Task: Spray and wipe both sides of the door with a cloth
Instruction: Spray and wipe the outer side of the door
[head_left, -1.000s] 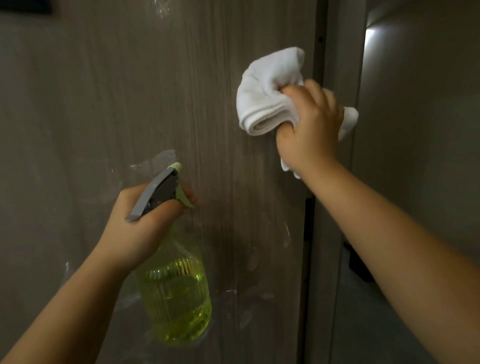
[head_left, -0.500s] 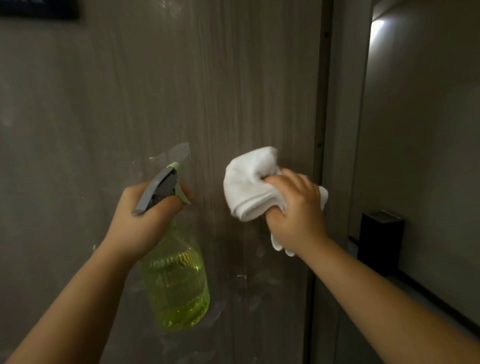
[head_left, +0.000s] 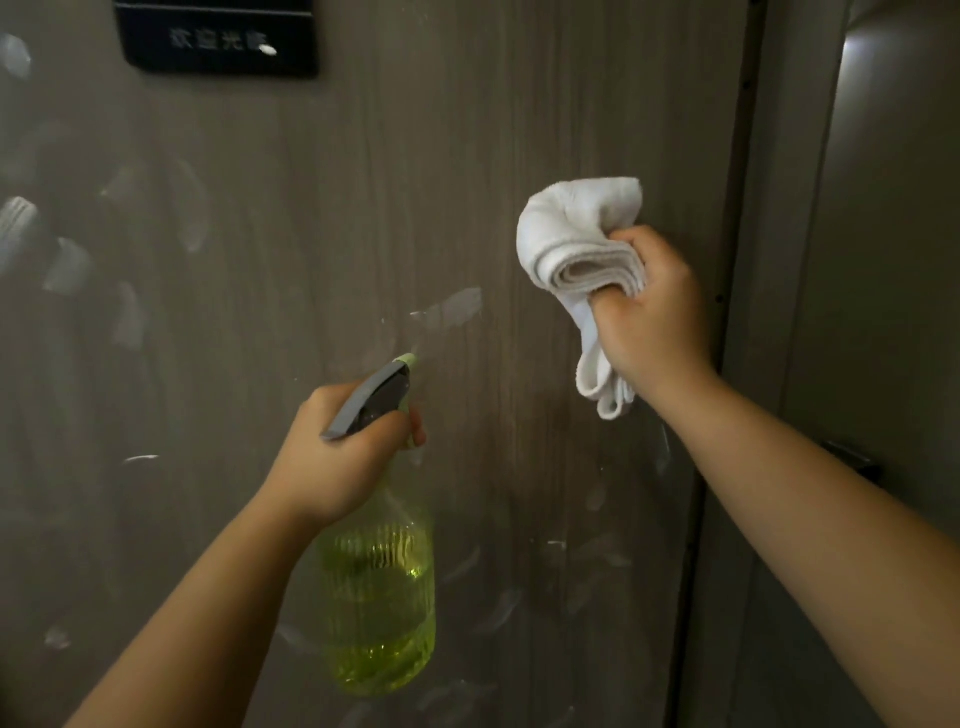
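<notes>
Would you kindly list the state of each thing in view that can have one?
Door: smeared with wet streaks.
Cloth: bunched, gripped by the right hand.
Spray bottle: upright, partly full, gripped by the left hand.
Dark sign: fixed on door.

left hand (head_left: 332, 457) grips spray bottle (head_left: 382, 613) | right hand (head_left: 654, 317) holds cloth (head_left: 576, 244) at door (head_left: 363, 208)

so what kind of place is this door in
Probably a doorway in a hotel or similar commercial building, though that's a guess. The wood-grain door carries a dark sign plate with Chinese characters, and beyond its right edge a dim corridor wall shows.
</notes>
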